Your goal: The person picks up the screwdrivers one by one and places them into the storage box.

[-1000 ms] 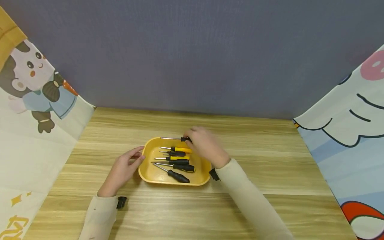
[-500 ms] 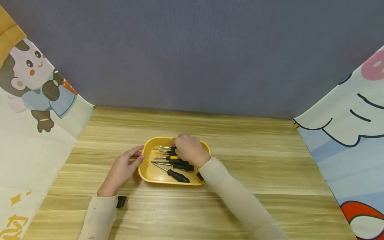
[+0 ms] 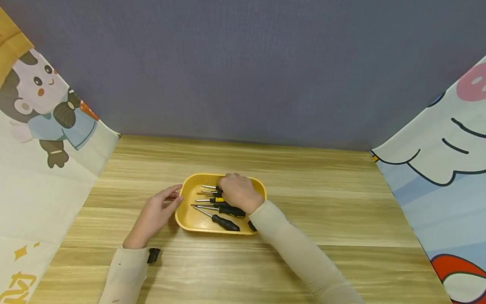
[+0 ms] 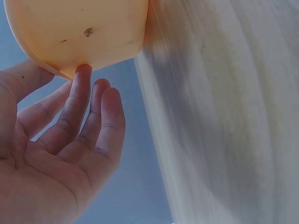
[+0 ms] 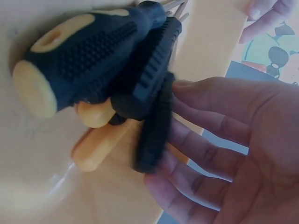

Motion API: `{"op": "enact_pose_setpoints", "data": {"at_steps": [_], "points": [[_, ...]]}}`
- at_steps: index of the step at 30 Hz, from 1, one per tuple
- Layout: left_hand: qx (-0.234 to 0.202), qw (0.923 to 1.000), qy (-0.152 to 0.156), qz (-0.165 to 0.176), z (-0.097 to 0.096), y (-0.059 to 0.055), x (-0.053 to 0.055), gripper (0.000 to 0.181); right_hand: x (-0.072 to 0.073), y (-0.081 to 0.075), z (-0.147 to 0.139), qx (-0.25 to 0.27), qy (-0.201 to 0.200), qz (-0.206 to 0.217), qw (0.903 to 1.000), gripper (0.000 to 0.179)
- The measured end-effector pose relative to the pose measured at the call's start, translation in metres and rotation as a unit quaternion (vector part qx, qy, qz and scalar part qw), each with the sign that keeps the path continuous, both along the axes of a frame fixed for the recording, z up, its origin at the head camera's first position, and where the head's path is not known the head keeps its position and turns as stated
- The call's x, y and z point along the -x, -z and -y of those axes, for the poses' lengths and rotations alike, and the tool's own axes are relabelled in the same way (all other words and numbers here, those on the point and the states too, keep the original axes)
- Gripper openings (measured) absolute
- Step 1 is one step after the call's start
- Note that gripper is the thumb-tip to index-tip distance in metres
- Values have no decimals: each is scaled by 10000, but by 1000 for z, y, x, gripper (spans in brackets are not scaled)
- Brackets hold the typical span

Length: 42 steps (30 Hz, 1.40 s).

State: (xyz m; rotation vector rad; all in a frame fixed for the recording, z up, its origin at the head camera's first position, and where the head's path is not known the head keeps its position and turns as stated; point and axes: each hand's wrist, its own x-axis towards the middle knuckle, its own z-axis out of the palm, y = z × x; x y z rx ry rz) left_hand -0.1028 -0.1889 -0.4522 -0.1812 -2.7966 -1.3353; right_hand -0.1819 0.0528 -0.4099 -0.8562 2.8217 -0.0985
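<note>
A yellow plastic tray with several screwdrivers in it stands on the table. At the tray's left end my left hand pinches the rim, thumb on one side and fingertips on the outer wall. My right hand is inside the tray's far right part, over the handles. In the right wrist view its thumb and fingers hold a slim black screwdriver, slightly blurred. Beside that lies a thick black-and-yellow screwdriver. Nearest the front wall is a black-handled screwdriver. The right hand hides several handles in the head view.
The wooden table surrounds the tray. A grey-blue wall stands behind it. Cartoon-printed panels rise at the left and right.
My right hand has moved left and down from the far rim into the tray with the black screwdriver. Since half a second ago the screwdriver's tip has shifted slightly nearer. My left hand stays put.
</note>
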Motion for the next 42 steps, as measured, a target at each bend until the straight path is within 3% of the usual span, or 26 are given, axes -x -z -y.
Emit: {"op": "enact_pose_setpoints", "data": {"at_steps": [7,15,24,33,36,38,42], "points": [[160,9998,78,-19,2,-1,3,43,-1,-7,-3,-28,-107,-172,9998,13],[554,9983,138,-114,1,-9,7,43,-5,-29,-21,532,-156,-474,9973,20],[713,9973,119,-109,1,-10,8,43,-19,-38,-77,873,448,-558,9936,21],[787,9968,100,-122,4,-9,6,42,-38,-32,-135,1233,827,-981,9840,20],[968,9947,116,-324,5,-10,4,41,-41,-29,-145,1366,790,-1114,9812,19],[1161,9910,131,-658,4,-11,2,40,-43,-27,-148,1439,748,-1224,9791,20],[1620,9727,198,-1648,-6,-19,-4,40,-48,-24,-151,1592,530,-1551,9735,22]]}}
